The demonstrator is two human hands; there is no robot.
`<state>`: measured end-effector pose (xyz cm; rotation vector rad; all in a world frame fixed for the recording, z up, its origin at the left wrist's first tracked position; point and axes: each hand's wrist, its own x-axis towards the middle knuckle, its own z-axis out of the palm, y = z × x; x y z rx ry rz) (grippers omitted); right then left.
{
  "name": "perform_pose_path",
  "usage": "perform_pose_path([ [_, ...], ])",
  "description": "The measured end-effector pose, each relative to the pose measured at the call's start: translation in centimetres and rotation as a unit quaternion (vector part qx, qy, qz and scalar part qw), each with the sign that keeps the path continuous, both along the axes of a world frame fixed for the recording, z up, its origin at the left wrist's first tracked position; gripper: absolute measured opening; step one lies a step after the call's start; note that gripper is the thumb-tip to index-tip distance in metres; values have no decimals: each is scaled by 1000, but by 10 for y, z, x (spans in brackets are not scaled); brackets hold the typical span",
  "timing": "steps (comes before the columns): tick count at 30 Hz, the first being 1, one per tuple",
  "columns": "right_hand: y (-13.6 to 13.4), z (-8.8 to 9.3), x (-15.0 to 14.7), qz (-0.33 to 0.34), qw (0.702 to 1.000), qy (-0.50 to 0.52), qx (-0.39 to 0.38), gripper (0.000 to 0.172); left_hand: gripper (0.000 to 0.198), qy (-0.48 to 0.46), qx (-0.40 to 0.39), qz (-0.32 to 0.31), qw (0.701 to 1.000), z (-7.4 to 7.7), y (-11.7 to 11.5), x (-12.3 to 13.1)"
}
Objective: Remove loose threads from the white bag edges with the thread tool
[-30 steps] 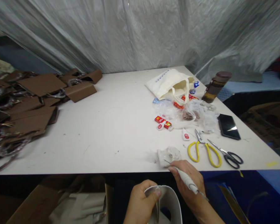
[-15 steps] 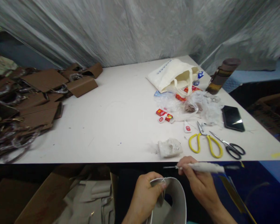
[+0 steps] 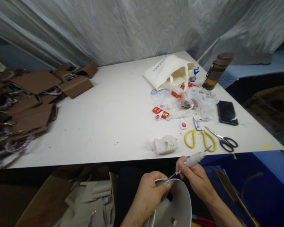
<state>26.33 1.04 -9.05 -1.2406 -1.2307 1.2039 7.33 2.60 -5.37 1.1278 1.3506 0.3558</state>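
Note:
Below the table's front edge, my left hand [image 3: 148,194] pinches the rim of a light grey bag [image 3: 183,201], thumb inside and fingers outside. The bag's mouth is open toward me, with a dark oval hole and a small metal fitting inside. My right hand [image 3: 195,176] is closed around an awl-like tool [image 3: 195,158] with a white wrapped handle. Its thin metal tip points down-left and meets the rim beside my left thumb; whether it pierces the edge I cannot tell. A short metal rod sticks out of the handle's other end.
On the white table [image 3: 104,126] lie a whitish block [image 3: 165,144], yellow-handled scissors [image 3: 201,135], black scissors [image 3: 223,140], a phone [image 3: 227,113], a bottle [image 3: 217,71] and a cream tote [image 3: 169,72]. Brown bags [image 3: 38,85] pile up at left. A carton [image 3: 42,195] holds grey pieces.
My right hand has brought the tool left and tilted it, so its tip now reaches the bag's rim by my left thumb. The view has shifted slightly.

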Motion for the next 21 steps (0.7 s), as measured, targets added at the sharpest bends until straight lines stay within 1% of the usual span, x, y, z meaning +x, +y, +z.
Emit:
perform_pose_path([
  [6,-3,11,4,24,996,-80,33,44,19,-10,11,-13,1000,-2,-5,3],
  [9,-2,18,5,39,990,-119,60,44,19,-10,17,-21,1000,0,-6,5],
  [12,0,20,5,49,988,-129,62,45,17,-9,31,-19,999,4,-6,7],
  [16,-1,16,4,32,991,-122,47,48,12,-14,24,-3,1000,4,-7,10],
  [21,-17,1,-2,-18,992,-116,34,52,10,-13,14,28,999,-6,-5,6],
])
